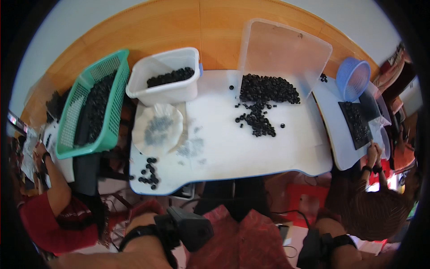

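My left hand (pixel 142 220) is low in the picture, below the table's front edge. A black device strapped to the wrist partly covers it, and its fingers do not show. Over at the lower right, my right hand (pixel 330 227) is also below the table level, with a dark strap and device at the wrist; its fingers are hidden too. Neither hand touches the white table (pixel 215 152). A pile of small black ring-like parts (pixel 268 89) spills from a tipped clear plastic bin (pixel 286 49) onto the tabletop. Several more black parts (pixel 150 172) lie at the front left corner.
A white tub (pixel 163 96) of black parts stands back left, behind a round whitish sheet (pixel 154 143) with grey smudges. Further left is a green basket (pixel 101 150). At right, a person's hands (pixel 374 154) are at a black tray (pixel 354 125) near a blue basket (pixel 354 78).
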Available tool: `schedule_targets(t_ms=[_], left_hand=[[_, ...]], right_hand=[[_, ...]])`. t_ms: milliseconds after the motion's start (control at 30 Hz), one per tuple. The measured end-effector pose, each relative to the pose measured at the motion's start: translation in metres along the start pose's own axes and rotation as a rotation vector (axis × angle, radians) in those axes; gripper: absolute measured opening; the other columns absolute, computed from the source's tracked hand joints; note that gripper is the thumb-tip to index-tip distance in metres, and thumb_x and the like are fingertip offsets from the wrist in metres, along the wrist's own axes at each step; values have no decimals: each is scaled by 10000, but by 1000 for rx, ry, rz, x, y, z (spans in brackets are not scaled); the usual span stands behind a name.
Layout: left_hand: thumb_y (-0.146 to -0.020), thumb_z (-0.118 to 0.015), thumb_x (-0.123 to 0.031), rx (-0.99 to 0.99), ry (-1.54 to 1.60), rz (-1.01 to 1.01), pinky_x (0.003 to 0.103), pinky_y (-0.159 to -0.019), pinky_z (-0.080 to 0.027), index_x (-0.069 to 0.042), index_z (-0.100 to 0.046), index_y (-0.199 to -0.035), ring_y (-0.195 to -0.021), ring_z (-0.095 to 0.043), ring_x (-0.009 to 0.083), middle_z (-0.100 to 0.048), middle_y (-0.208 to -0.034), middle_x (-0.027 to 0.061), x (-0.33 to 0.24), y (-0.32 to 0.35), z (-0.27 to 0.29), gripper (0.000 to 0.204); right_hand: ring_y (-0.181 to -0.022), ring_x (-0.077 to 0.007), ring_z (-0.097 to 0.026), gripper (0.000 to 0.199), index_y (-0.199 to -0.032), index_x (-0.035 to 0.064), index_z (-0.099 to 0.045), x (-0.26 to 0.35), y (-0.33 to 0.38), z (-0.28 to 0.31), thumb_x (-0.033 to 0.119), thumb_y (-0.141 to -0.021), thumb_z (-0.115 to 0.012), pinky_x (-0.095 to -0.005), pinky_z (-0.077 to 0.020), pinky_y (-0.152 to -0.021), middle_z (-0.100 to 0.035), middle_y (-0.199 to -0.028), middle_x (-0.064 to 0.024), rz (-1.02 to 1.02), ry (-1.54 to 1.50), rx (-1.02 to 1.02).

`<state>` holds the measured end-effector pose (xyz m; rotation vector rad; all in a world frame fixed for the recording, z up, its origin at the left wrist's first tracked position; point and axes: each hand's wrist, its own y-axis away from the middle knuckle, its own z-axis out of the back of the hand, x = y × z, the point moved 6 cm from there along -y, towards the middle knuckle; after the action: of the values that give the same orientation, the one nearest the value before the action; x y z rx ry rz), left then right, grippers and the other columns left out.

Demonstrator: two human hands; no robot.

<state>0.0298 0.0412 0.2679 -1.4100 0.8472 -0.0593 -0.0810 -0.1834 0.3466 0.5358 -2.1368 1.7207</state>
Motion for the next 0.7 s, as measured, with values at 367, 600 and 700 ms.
schedule_targets(t_ms=[367,600,700], left_hand=[[-843,-680,-268,-28,-42,30,263,-522,-488,55,-412,-1252,-623,-588,166,-592,-1024,197,-9,7,-5,586],[-848,-675,-249,-68,-79,20,263,-522,-487,55,-431,-1233,-618,-591,167,-595,-1006,192,-15,24,0,548],[-850,-672,-241,-46,-77,49,264,-523,-487,55,-439,-1225,-616,-593,168,-596,-998,190,-19,29,14,531]], right_hand=[[-691,-140,-532,100,-947,115,-695,-3,1,10,135,-876,-628,-291,-484,-610,-602,-917,-34,-7,12,25],[-691,-138,-531,88,-926,113,-692,-5,-4,20,155,-881,-629,-289,-483,-612,-598,-906,-27,1,11,75],[-691,-138,-530,87,-917,113,-691,-12,5,11,164,-883,-629,-288,-482,-612,-597,-901,-24,-2,26,45]])
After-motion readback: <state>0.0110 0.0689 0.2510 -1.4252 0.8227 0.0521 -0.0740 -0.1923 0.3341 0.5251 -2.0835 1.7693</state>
